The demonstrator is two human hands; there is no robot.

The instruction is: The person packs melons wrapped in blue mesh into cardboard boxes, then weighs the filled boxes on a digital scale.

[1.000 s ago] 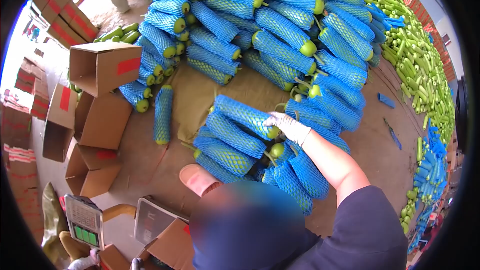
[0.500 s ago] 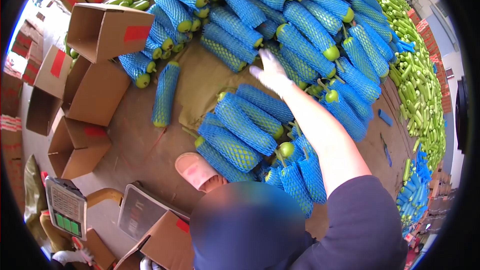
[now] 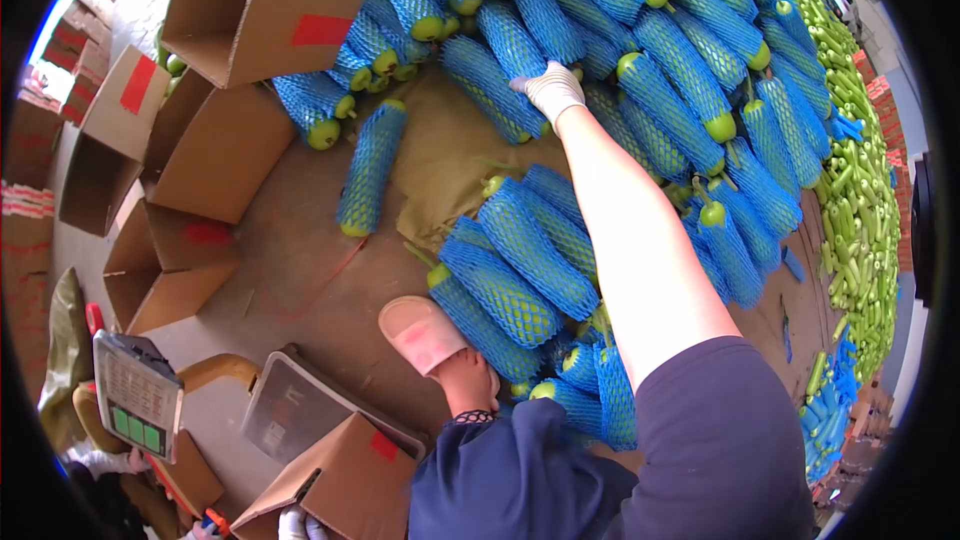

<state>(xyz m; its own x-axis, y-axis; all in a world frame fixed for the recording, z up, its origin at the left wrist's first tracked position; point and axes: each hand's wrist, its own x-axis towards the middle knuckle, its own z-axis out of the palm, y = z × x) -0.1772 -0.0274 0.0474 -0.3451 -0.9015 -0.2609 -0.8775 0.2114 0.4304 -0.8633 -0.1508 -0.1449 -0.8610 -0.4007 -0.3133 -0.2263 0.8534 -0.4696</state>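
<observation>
My right hand (image 3: 553,92), in a white glove, reaches out to the pile and is closed round the near end of a green gourd in a blue foam net sleeve (image 3: 508,40). Its fingers cover that end. Several other netted gourds (image 3: 680,60) lie packed around it. Closer to me, below my forearm, sits a smaller heap of netted gourds (image 3: 500,290) beside my foot in a pink slipper (image 3: 425,333). One netted gourd (image 3: 372,170) lies apart on the floor to the left. My left hand is out of view.
Open cardboard boxes (image 3: 220,150) stand at the left. A scale with a display (image 3: 138,395) and platform (image 3: 300,410) is at lower left. A co-worker's gloved hand (image 3: 300,523) is at a box (image 3: 345,480). Bare gourds (image 3: 860,210) are piled far right.
My right hand has gone from spread fingers above the pile to closed round a gourd's end. The view has shifted, and my foot and knee show more fully.
</observation>
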